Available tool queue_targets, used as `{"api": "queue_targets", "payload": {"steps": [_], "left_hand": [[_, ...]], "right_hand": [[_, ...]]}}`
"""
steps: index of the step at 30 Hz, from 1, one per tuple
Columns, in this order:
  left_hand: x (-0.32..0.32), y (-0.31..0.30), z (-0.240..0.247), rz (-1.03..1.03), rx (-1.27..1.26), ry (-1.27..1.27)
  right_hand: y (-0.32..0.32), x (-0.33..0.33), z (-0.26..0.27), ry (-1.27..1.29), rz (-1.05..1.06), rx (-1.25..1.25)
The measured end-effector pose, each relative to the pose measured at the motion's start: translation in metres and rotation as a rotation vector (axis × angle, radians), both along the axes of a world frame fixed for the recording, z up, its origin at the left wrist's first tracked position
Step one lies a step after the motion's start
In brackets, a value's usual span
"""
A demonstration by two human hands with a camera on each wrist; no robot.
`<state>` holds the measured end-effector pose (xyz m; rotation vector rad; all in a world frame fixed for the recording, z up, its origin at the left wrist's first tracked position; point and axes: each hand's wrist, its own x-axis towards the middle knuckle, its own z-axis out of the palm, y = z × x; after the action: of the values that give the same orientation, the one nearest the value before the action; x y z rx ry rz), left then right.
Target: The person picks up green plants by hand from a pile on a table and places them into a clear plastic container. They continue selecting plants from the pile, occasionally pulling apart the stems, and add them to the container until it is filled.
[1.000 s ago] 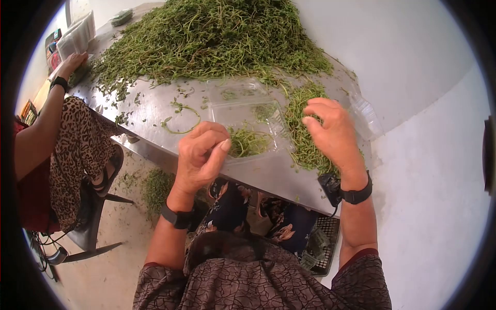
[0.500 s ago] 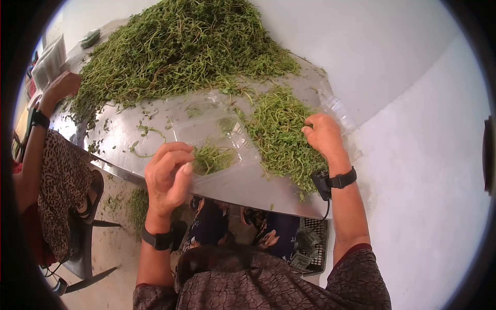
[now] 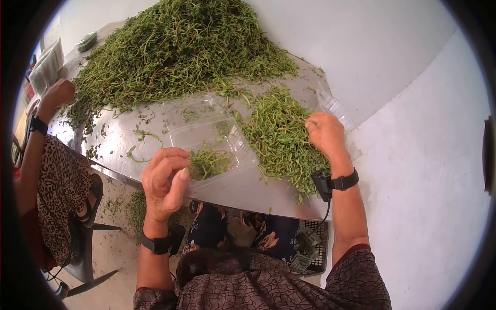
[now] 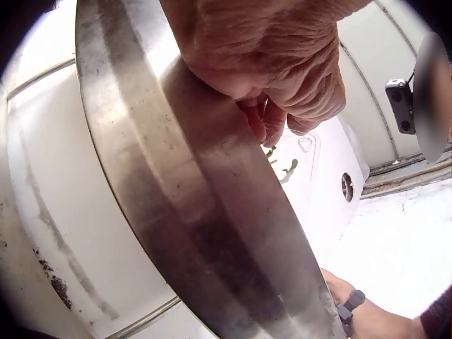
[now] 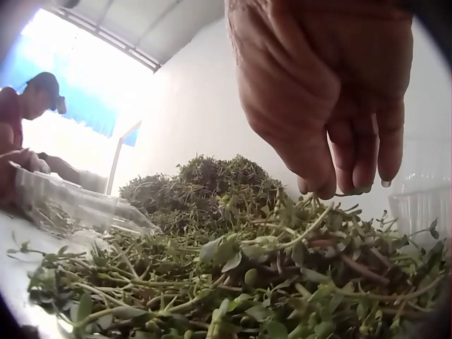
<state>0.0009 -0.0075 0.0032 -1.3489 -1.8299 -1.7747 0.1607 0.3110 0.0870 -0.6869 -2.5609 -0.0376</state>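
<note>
The left hand (image 3: 164,183) is beside the left edge of the clear plastic container (image 3: 194,129), its fingers loosely bent and the thumb apart from them; no held thing shows. Green stems (image 3: 209,163) lie in the container's near part. In the left wrist view, that hand (image 4: 275,63) hangs over the metal table edge (image 4: 212,191), its fingertips partly hidden. The right hand (image 3: 328,137) is at the right side of a smaller heap of leafy stems (image 3: 281,129). From the right wrist view, the hand (image 5: 325,92) points down, thumb and fingertips pinching stems on top of the heap (image 5: 282,261).
A large heap of greens (image 3: 181,51) covers the back of the metal table (image 3: 121,134). Clear containers (image 3: 336,108) stand at the right edge by the wall. Another person's hand (image 3: 59,94) is at the left, near stacked containers (image 3: 46,67). A black crate (image 3: 312,248) sits below.
The head view has swung, shifting the table leftward. The right hand has come down to the small heap, and its fingers have closed together. The left hand remains beside the container.
</note>
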Motion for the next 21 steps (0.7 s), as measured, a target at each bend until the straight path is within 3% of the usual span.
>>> {"api": "queue_targets", "payload": {"steps": [4, 9, 13, 21], "left_hand": [[0.000, 0.001, 0.001, 0.007, 0.005, 0.001], [0.001, 0.001, 0.001, 0.008, 0.006, -0.046], [0.001, 0.001, 0.001, 0.007, 0.017, -0.023], [-0.001, 0.002, 0.000, -0.010, 0.033, -0.009]], "right_hand": [[-0.004, 0.007, 0.008, 0.082, 0.054, -0.001], [-0.023, 0.012, 0.024, 0.133, -0.082, -0.190], [-0.035, 0.013, 0.033, 0.170, -0.069, -0.272], [-0.067, 0.005, 0.049, 0.268, 0.089, -0.496]]}}
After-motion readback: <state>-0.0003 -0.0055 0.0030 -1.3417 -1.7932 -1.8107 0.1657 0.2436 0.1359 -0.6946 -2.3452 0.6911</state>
